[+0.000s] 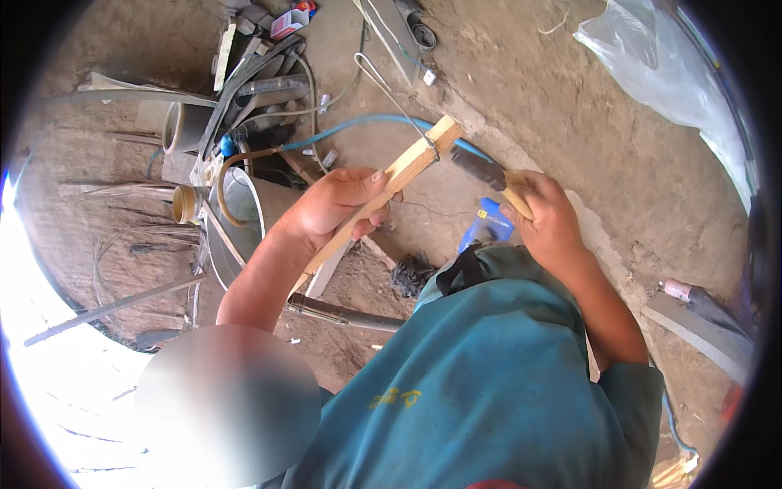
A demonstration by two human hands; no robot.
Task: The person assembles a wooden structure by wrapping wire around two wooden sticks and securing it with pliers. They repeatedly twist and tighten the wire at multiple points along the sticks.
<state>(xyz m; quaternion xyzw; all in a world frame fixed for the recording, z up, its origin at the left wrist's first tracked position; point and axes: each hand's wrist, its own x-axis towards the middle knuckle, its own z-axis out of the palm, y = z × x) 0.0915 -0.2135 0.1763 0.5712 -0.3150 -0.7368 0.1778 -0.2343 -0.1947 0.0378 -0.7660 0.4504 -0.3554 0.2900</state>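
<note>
My left hand (pixel 342 202) is closed around a pale wooden strip (pixel 407 163), which slants from near my forearm up to the right. A bent metal wire (pixel 397 96) loops around the strip near its far end. In my right hand (pixel 547 220) is a tool with a short wooden handle (pixel 518 200) and a dark, flat metal end (pixel 478 169). I cannot tell exactly what kind of tool it is. Its metal end points toward the strip's far end, just right of the wire loop, with a small gap between them.
A pale bucket (pixel 257 200) stands left of my left hand, beside a pile of scrap (pixel 261 90). A blue hose (pixel 350 124) runs behind the strip. Clear plastic sheeting (pixel 643 57) lies at the far right. A blue packet (pixel 487 222) is below the tool.
</note>
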